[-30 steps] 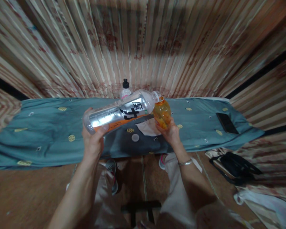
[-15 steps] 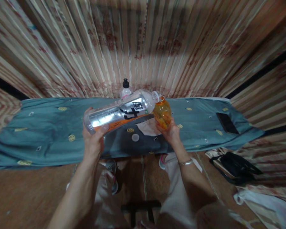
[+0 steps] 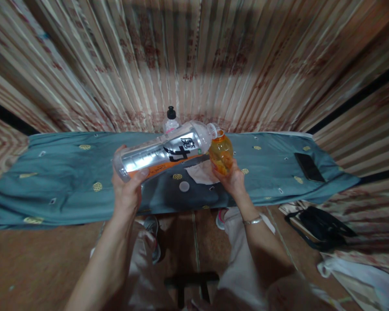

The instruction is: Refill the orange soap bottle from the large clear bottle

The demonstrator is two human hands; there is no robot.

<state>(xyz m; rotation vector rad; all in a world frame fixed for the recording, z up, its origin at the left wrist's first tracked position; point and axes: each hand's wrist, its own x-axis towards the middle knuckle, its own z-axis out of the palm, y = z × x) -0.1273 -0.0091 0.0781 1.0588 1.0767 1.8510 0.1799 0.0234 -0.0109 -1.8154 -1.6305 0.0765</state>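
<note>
Above the cloth, hands tilt clear bottle onto orange jar.

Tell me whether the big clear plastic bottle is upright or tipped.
Tipped: the big clear plastic bottle lies nearly sideways in the left hand, mouth at the small orange jar.

Dim, warm indoor light falls from above; glare streaks the clear bottle just above the left fingers; a dark shadow pools on the desk between the two hands; curtain folds fan and bend toward the edges; lower corners smear softly.
</note>
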